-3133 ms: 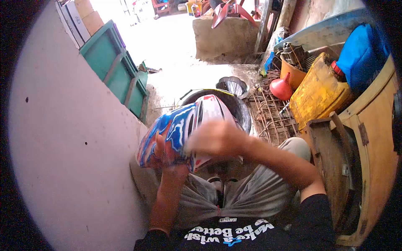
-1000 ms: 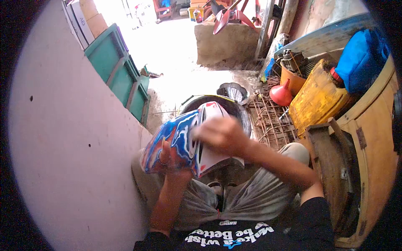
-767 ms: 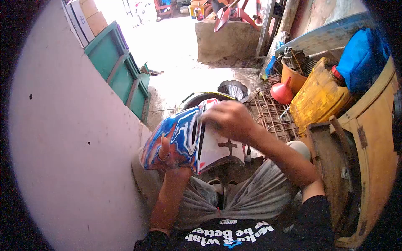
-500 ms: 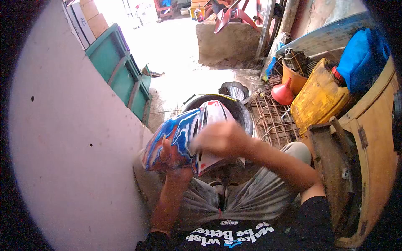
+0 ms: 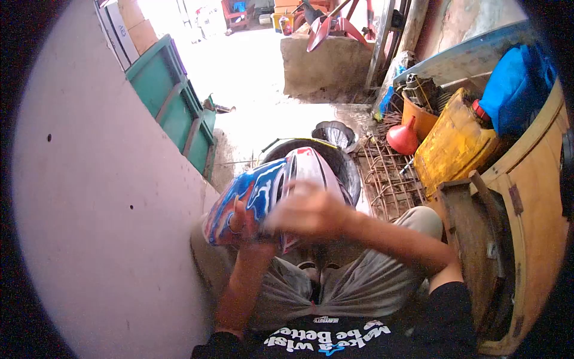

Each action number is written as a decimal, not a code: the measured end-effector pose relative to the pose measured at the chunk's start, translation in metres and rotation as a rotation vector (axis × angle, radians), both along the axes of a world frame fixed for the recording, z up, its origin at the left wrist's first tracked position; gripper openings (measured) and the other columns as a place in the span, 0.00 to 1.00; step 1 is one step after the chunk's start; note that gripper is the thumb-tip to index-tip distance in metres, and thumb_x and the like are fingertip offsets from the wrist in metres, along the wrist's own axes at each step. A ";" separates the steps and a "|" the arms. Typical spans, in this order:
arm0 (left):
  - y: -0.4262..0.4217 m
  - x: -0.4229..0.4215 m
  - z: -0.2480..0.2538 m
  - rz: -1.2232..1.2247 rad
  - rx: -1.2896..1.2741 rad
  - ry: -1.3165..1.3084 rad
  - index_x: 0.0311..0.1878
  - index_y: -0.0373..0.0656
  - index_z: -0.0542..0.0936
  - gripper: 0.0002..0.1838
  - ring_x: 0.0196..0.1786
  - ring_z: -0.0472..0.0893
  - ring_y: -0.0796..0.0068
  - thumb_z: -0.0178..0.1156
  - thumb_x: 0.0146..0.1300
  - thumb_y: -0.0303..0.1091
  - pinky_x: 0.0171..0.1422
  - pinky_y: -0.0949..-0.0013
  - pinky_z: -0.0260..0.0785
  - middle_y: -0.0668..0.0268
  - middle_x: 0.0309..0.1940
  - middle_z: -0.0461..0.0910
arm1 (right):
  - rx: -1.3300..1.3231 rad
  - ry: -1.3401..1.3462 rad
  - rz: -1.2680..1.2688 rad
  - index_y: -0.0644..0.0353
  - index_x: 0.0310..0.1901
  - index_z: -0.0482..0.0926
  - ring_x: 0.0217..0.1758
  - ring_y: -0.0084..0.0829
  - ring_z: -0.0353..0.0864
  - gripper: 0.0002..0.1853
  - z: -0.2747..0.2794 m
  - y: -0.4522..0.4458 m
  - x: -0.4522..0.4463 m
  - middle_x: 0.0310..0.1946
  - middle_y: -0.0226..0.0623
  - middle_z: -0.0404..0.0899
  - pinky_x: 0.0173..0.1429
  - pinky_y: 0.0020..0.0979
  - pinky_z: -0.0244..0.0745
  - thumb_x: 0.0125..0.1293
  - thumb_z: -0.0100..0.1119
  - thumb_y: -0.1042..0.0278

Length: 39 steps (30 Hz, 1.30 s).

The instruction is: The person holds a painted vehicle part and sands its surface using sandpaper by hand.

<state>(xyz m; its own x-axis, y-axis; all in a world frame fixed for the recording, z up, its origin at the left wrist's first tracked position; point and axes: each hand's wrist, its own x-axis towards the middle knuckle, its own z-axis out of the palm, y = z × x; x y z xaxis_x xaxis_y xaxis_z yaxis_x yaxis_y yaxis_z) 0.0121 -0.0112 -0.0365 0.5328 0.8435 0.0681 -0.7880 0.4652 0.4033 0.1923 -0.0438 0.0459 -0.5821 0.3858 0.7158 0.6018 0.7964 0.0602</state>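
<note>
A curved panel that looks like a motorcycle fairing [image 5: 257, 182], painted in blue, white and orange-red with dark slots, is tilted above my lap. My left hand [image 5: 242, 227] is closed on its lower near side, thumb up against the painted face and the other fingers hidden. Over the panel's white part, my right hand [image 5: 308, 209] is bent with the fingers close together and smeared by motion. Whether anything is under those fingers cannot be made out. Behind the panel is a black basin [image 5: 353, 173], partly covered by it.
On the left rises a pale wall [image 5: 107, 209] beside a green panel [image 5: 161, 90]. To the right are a wire grid [image 5: 388, 173], a red funnel [image 5: 403, 137], a yellow jerrycan [image 5: 457, 143] and a wooden frame [image 5: 532, 179]. A dark scalloped bowl [image 5: 335, 133] sits beyond the basin.
My right hand has moved slightly down and toward me across the panel. My left hand and the panel stay nearly in place, while the view has shifted a little.
</note>
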 end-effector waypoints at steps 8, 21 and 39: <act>0.029 -0.015 -0.078 -0.157 -0.134 0.072 0.78 0.44 0.66 0.44 0.71 0.77 0.53 0.54 0.72 0.69 0.75 0.43 0.70 0.54 0.72 0.75 | -0.070 -0.086 -0.369 0.46 0.43 0.85 0.40 0.33 0.88 0.07 0.002 0.018 0.036 0.32 0.28 0.84 0.58 0.43 0.79 0.64 0.65 0.66; 0.003 -0.003 0.019 -0.050 0.070 0.100 0.78 0.40 0.64 0.51 0.69 0.78 0.50 0.59 0.66 0.73 0.76 0.44 0.70 0.50 0.70 0.75 | -0.019 0.038 0.174 0.50 0.42 0.84 0.38 0.34 0.85 0.06 -0.002 -0.001 -0.005 0.32 0.29 0.81 0.45 0.38 0.81 0.63 0.64 0.67; 0.025 -0.015 -0.060 -0.184 -0.066 0.038 0.77 0.41 0.67 0.47 0.71 0.77 0.52 0.55 0.70 0.71 0.77 0.44 0.67 0.54 0.71 0.76 | 0.033 -0.025 0.106 0.52 0.41 0.83 0.36 0.30 0.86 0.07 -0.002 0.000 0.001 0.32 0.27 0.81 0.46 0.34 0.84 0.62 0.64 0.65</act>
